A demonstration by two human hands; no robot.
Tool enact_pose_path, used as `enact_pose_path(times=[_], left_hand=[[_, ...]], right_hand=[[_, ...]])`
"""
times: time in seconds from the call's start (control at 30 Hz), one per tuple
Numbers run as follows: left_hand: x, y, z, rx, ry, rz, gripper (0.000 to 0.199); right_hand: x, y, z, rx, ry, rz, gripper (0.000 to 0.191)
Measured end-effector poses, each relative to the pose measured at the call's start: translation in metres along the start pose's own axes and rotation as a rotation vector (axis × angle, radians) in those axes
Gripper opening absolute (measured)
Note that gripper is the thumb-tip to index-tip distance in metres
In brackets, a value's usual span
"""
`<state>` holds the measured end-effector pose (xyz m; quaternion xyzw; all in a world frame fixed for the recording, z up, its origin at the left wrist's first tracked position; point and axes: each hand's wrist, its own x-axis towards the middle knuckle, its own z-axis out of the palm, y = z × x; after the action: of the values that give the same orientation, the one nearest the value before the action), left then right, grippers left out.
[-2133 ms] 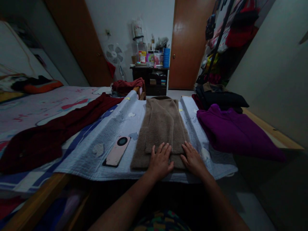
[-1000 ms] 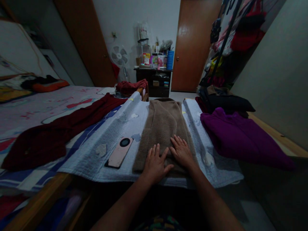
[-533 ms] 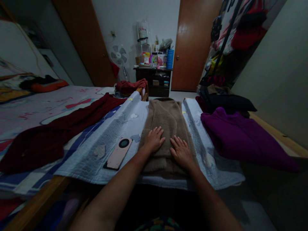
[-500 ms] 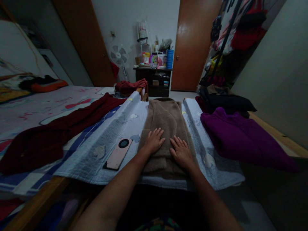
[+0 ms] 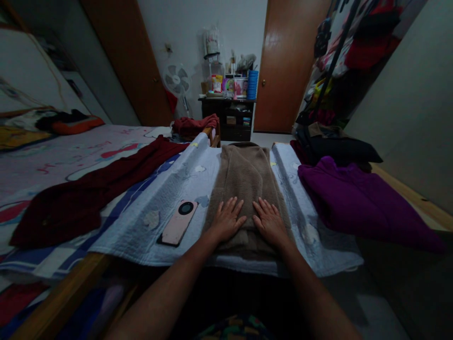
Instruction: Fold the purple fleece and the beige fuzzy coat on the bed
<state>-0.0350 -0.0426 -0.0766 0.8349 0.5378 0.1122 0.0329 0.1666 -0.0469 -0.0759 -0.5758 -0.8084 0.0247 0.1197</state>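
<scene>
A brown fleecy garment (image 5: 244, 170), folded into a long narrow shape, lies on a light blue quilted cloth (image 5: 141, 241). My left hand (image 5: 228, 219) rests flat on its near part, fingers spread and pointing away from me. Beside it, my right hand (image 5: 271, 221) also lies flat on the fabric with the fingers apart. Neither hand grips anything. Left of the garment, a pink phone (image 5: 177, 226) with a round black camera ring lies back up on the cloth.
A dark red garment (image 5: 81, 193) is spread over the bed on the left. To the right lie a folded purple garment (image 5: 354, 200) and a stack of dark clothes (image 5: 347, 146). Farther back stand a fan (image 5: 178, 80), a dark cabinet (image 5: 226, 113) and a brown door (image 5: 283, 71).
Both hands have slid slightly toward me over the brown garment, staying flat. The whole view has shifted a little; the garment and phone keep their places on the cloth.
</scene>
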Motion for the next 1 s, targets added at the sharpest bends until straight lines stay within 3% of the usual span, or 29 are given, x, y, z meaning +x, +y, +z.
enact_pose_path(times=[0.23, 0.37, 0.57, 0.8, 1.0], left_hand=[[-0.028, 0.006, -0.011, -0.131, -0.050, 0.117, 0.048], [-0.037, 0.011, -0.018, -0.223, -0.049, 0.169, 0.046], [-0.041, 0.015, -0.023, -0.258, -0.051, 0.182, 0.062], [-0.042, 0.013, -0.025, -0.233, -0.117, 0.221, 0.089], [-0.045, 0.024, -0.030, -0.119, -0.128, 0.235, 0.101]], right_hand=[[-0.005, -0.002, -0.002, 0.022, 0.052, -0.023, 0.045], [-0.008, -0.002, -0.004, 0.064, 0.006, -0.111, 0.043], [-0.021, -0.004, -0.005, 0.112, -0.051, -0.155, 0.045], [-0.040, -0.007, -0.008, 0.140, -0.082, -0.207, 0.058], [-0.050, -0.005, -0.013, 0.156, -0.134, -0.275, 0.098]])
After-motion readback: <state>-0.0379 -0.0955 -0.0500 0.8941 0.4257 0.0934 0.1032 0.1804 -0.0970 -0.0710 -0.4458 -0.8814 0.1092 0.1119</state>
